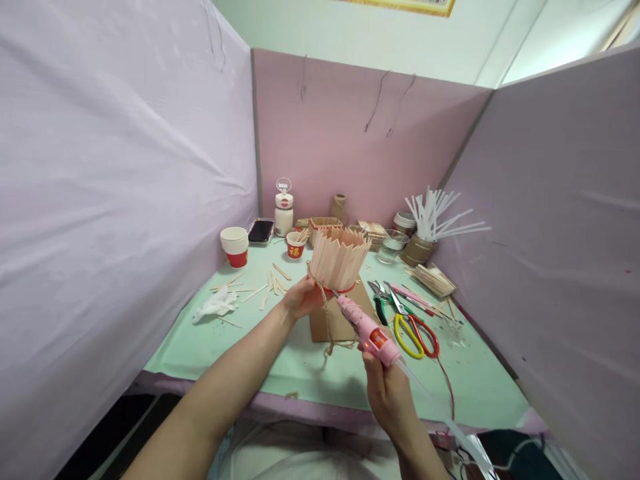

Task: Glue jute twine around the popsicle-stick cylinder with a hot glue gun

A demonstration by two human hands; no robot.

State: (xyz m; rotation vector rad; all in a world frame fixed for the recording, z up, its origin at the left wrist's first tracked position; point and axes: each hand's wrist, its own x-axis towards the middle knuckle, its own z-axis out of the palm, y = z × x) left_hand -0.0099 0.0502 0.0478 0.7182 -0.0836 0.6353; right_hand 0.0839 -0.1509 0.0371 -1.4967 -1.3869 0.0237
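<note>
Jagged-rimmed cup of pale, flat wooden sticks [340, 261], red band at base, is held over the brown cardboard sheet [319, 327] at mid-table. Judged light and stiff-walled; pointed tips probably fragile. Best hold seems low on the wall, clear of the likely hot nozzle.

Left hand [301, 298] grips the cup low on its left side, fingertips partly hidden; braided tan twine [327, 317] hangs beside it. Left forearm slants in from lower left. Right hand [387, 383] is wrapped around the pink plastic glue gun [367, 329], forearm rising from lower right, nozzle angled up-left toward the red base; contact cannot be told
</note>
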